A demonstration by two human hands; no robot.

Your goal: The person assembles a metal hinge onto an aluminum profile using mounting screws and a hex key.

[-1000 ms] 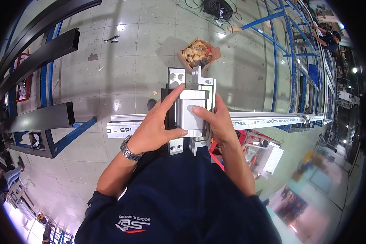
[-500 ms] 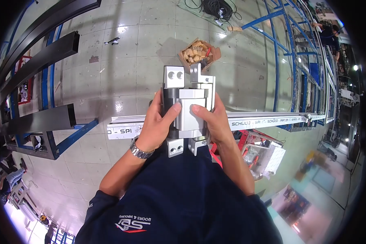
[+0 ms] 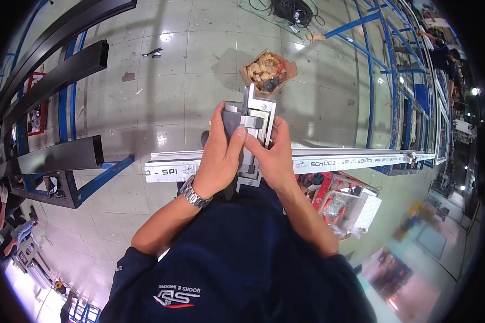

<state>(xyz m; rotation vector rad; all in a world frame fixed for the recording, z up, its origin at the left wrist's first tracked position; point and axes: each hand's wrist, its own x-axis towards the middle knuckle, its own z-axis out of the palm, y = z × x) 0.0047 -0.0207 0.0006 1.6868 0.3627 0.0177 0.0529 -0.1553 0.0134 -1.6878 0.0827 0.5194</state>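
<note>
Both hands hold a silver metal door hinge (image 3: pixel 261 107) in front of my chest, turned so that its edge and brackets face up. My left hand (image 3: pixel 218 161), with a metal watch above its wrist, grips the dark grey side. On the other side, my right hand (image 3: pixel 277 161) wraps its fingers around the bracket edge. The two thumbs almost meet on the middle of the hinge. Parts of the hinge are hidden behind the hands. Beneath it runs a long white profile bar (image 3: pixel 334 162) with printed film on it.
Ahead on the tiled floor stands a cardboard box (image 3: pixel 292 70) of wooden blocks. Black profiles (image 3: pixel 54 156) rest on a blue rack at left. At right are a blue frame (image 3: pixel 369 81), a red toolbox (image 3: pixel 324 189) and a distant person (image 3: pixel 444 59). Black cable (image 3: pixel 293 12) lies coiled farther off.
The hinge has been turned in my hands, from its broad silver face to its narrower edge side. My right fingers have shifted around its edge, and the thumbs have come closer together.
</note>
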